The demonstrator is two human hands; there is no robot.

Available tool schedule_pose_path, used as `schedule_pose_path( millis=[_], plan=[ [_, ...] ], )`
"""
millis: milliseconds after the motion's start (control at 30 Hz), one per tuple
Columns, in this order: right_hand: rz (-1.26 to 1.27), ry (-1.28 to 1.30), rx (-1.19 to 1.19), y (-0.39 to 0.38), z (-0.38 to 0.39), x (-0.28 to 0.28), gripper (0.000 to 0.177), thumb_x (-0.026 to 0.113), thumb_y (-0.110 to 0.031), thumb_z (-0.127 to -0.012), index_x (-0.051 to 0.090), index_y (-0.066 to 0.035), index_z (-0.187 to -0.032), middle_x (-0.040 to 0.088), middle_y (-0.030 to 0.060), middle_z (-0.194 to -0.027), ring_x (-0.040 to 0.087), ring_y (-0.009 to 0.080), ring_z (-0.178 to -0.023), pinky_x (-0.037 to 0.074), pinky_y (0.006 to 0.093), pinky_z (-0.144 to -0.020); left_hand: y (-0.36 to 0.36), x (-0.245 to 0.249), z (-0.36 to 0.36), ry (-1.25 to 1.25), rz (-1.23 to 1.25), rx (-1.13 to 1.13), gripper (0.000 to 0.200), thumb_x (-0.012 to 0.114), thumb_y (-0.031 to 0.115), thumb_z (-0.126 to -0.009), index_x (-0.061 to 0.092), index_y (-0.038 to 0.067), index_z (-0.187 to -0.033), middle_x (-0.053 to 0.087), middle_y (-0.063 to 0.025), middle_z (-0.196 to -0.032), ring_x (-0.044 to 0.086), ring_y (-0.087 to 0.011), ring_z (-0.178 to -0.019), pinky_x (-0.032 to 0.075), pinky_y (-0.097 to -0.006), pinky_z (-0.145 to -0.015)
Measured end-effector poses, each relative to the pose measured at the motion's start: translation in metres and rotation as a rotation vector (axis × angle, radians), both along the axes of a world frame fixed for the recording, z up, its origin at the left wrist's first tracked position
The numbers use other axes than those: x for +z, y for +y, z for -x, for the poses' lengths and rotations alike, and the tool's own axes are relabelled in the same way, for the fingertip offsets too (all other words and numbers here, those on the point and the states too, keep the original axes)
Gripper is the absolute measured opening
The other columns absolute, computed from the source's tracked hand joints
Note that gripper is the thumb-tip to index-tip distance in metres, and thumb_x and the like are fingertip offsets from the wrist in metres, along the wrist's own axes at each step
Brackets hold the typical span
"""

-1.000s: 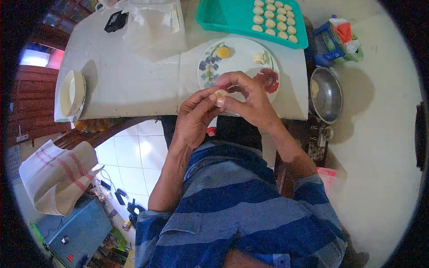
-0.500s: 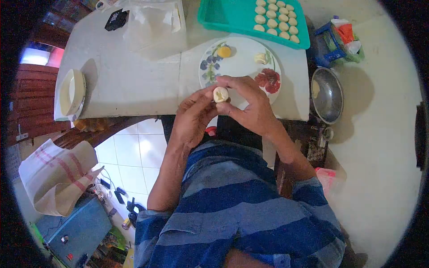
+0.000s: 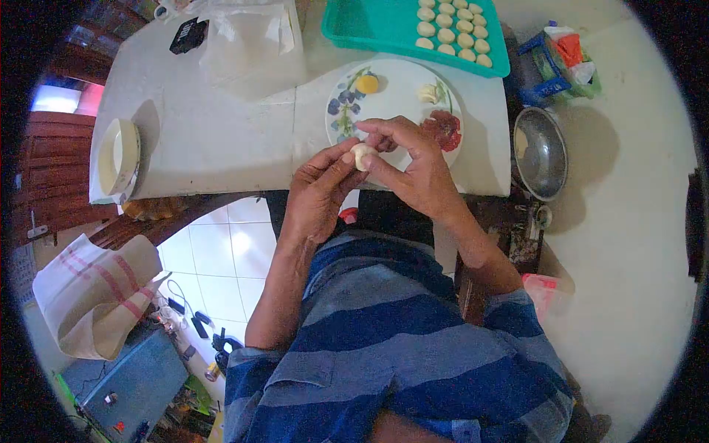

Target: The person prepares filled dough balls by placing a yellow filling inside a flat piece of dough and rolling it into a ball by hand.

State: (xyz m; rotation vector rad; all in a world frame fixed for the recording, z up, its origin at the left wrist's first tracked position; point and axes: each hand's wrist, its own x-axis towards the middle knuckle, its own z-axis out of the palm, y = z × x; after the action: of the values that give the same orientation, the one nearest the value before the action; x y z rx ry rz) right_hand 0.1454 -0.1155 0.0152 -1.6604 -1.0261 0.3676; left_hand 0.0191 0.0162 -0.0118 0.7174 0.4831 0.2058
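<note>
A small pale dough ball (image 3: 362,156) is held between both hands over the near edge of the flowered plate (image 3: 395,74). My left hand (image 3: 323,188) grips it from the left with thumb and fingers. From the right, my right hand (image 3: 413,170) presses its thumb on the dough, its index finger raised beyond it. On the plate rest a yellow round piece (image 3: 367,84) and a small pale lump of dough (image 3: 427,93). Behind the plate, a green tray (image 3: 377,31) carries rows of round dough balls (image 3: 464,40) on its right side.
A clear plastic container (image 3: 255,55) and a black object (image 3: 189,35) stand at the table's back left. On the left edge sits a cream round dish (image 3: 120,156). A metal bowl (image 3: 543,166) is beyond the right edge. A striped cloth (image 3: 96,295) hangs lower left.
My right thumb has moved up onto the dough ball and its fingers have shifted. The dough's opening, facing up before, is now covered or closed over. The view has shifted slightly.
</note>
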Motion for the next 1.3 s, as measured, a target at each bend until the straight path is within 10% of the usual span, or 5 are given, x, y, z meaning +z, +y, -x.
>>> schedule_pose_path(
  millis=[800,1167,1300],
  plan=[
    [-0.036,-0.007,-0.063,-0.002,0.005,-0.001,0.036,0.074,-0.019,-0.091,0.067,-0.005,-0.123,0.068,0.0108,-0.100,0.067,0.0238,-0.093,0.054,0.0351,-0.087,-0.001,0.006,0.001,0.037,-0.047,-0.007,0.033,0.064,0.013,-0.101,0.061,-0.004,-0.130,0.067,-0.0139,-0.120,0.067,-0.0207,-0.109,0.057,-0.0330,-0.095],
    [-0.116,-0.695,-0.028,-0.008,-0.003,-0.004,0.035,0.083,-0.017,-0.080,0.074,-0.012,-0.114,0.066,0.0105,-0.126,0.063,0.0308,-0.113,0.048,0.0424,-0.096,-0.001,0.006,0.000,-0.013,0.055,0.041,0.032,0.059,0.013,-0.104,0.058,-0.003,-0.131,0.066,-0.0139,-0.123,0.068,-0.0212,-0.108,0.058,-0.0332,-0.094],
    [-0.101,-0.452,-0.045,-0.007,0.002,-0.004,0.031,0.074,-0.015,-0.087,0.072,-0.012,-0.118,0.067,0.0119,-0.122,0.063,0.0352,-0.110,0.051,0.0457,-0.094,-0.002,0.009,0.002,-0.047,0.059,0.041,0.031,0.059,0.013,-0.103,0.057,-0.003,-0.130,0.067,-0.0145,-0.121,0.068,-0.0226,-0.109,0.058,-0.0348,-0.094]
  ],
)
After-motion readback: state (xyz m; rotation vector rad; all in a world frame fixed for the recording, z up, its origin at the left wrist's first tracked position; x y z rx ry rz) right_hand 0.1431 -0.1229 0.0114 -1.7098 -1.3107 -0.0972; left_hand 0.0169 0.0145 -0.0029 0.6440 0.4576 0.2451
